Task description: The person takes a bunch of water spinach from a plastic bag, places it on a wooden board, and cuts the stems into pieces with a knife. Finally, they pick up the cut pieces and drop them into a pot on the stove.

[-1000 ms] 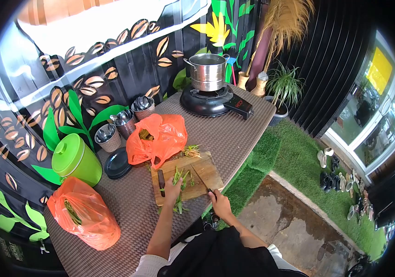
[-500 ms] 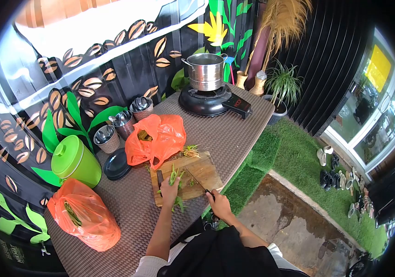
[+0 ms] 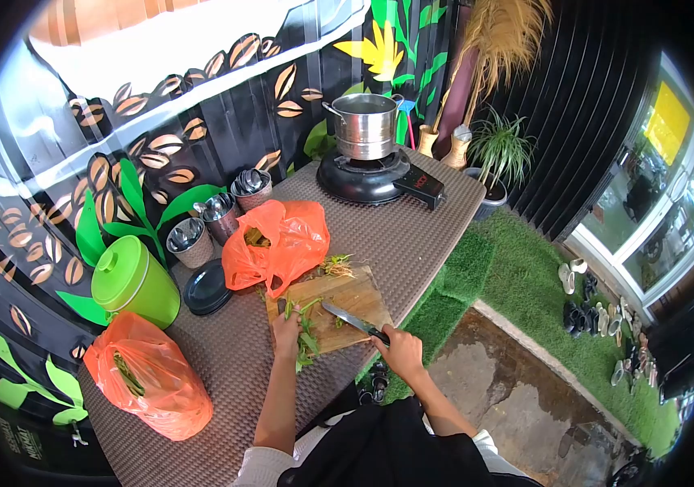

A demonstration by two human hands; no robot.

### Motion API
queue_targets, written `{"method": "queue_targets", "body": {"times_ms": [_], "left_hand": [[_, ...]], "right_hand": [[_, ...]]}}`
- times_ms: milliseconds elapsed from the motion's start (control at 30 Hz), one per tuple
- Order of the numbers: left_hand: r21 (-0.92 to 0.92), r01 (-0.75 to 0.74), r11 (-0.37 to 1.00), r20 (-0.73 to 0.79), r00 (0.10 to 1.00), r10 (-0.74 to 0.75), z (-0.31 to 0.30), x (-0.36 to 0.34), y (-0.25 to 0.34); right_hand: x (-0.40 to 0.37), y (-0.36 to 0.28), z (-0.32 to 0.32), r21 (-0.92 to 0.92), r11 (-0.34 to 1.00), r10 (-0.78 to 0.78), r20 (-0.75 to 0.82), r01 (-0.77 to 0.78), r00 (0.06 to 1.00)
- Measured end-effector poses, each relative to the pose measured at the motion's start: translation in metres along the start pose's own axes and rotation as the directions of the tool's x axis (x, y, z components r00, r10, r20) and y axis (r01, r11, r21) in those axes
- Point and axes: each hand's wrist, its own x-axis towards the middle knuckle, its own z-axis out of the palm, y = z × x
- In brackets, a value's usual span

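Observation:
My right hand (image 3: 402, 351) is wrapped around the black handle of a knife (image 3: 348, 316). Its blade lies low over the wooden cutting board (image 3: 363, 300), pointing left. My left hand (image 3: 286, 331) is at the board's left edge, by a dark slot, with its fingers drawn together. What they grip is hidden. Cut leafy greens (image 3: 306, 325) are beside those fingers, some hanging past the board's near edge. A bunch of stems with pale root ends (image 3: 338, 266) rests at the board's far edge.
Behind the board sits an open orange plastic bag (image 3: 282, 243); another orange bag (image 3: 152, 381) stands left. Along the wall are a green lidded bin (image 3: 134, 280), black plates (image 3: 207, 287) and cutlery cups (image 3: 191, 243). A steel pot (image 3: 365, 130) tops a black stove (image 3: 363, 180).
My left hand has moved slightly left and away from the greens it was holding, which now lie looser. My right hand has moved right with the knife, its blade now turned flatter.

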Motion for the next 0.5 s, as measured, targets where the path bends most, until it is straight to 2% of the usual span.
{"method": "queue_targets", "body": {"times_ms": [100,167,300,500], "left_hand": [[0.053,-0.048,0.997,0.03,0.998,0.047,0.001,-0.006,0.001],[0.031,-0.064,0.997,0.126,0.99,0.06,0.001,-0.006,-0.002],[0.025,-0.033,0.999,0.115,0.993,0.03,0.002,-0.014,0.003],[0.192,-0.103,0.976,0.035,0.995,0.098,-0.006,-0.013,0.008]], "right_hand": [[0.002,-0.002,0.006,-0.005,1.0,-0.012,-0.011,0.012,1.0],[0.004,-0.003,0.011,-0.015,1.0,-0.003,-0.027,0.003,1.0],[0.007,-0.001,0.017,0.007,1.0,0.019,-0.076,-0.018,0.997],[0.009,0.006,0.014,0.014,0.997,0.077,-0.055,-0.076,0.996]]}}
